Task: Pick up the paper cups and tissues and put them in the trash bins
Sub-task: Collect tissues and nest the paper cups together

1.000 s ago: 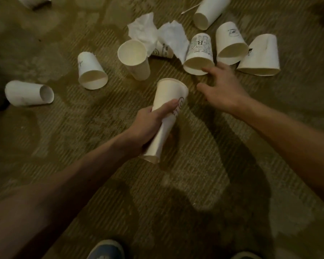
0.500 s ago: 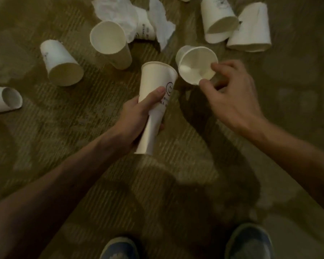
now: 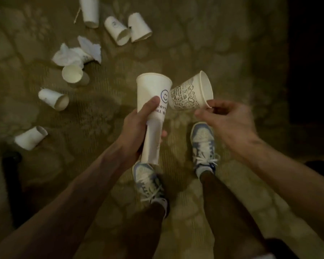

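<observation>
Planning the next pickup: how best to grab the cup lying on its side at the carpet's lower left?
Pinch the rim of that cup at its open mouth, coming from above on the picture's right. It lies on its side with the mouth facing right, so a thumb should slip inside.

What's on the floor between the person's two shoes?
Only bare carpet lies between the left shoe and right shoe, in the head view.

Patterned carpet bears scattered paper cups and crumpled tissues.
</observation>
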